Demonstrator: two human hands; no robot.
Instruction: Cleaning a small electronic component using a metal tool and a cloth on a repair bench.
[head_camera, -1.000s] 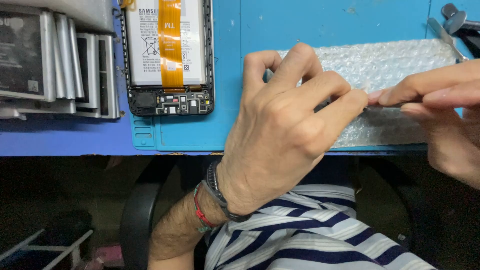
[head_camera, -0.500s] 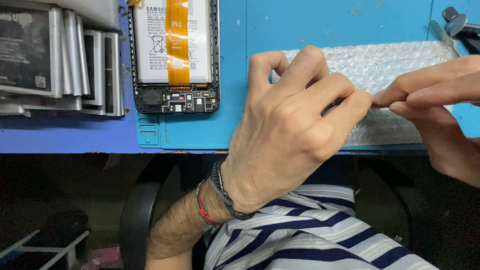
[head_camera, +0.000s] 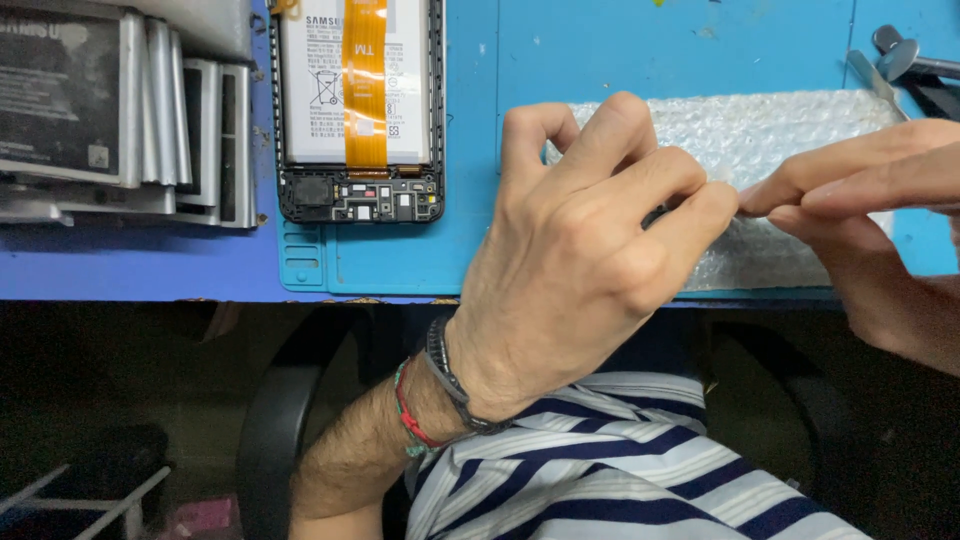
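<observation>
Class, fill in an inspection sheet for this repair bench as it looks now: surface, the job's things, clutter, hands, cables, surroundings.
Surface: blue work mat on a blue bench.
Job's things: bubble wrap sheet lying on the mat under both hands; a small item is pinched between the fingertips, too hidden to identify.
Clutter: opened phone with its back off, battery showing; stack of flat batteries at far left; metal tools at top right.
Hands: left hand curled, fingers meeting those of the right hand over the wrap.
Cables: orange flex ribbon across the phone's battery.
Surroundings: striped shirt and black chair below the bench edge.
</observation>
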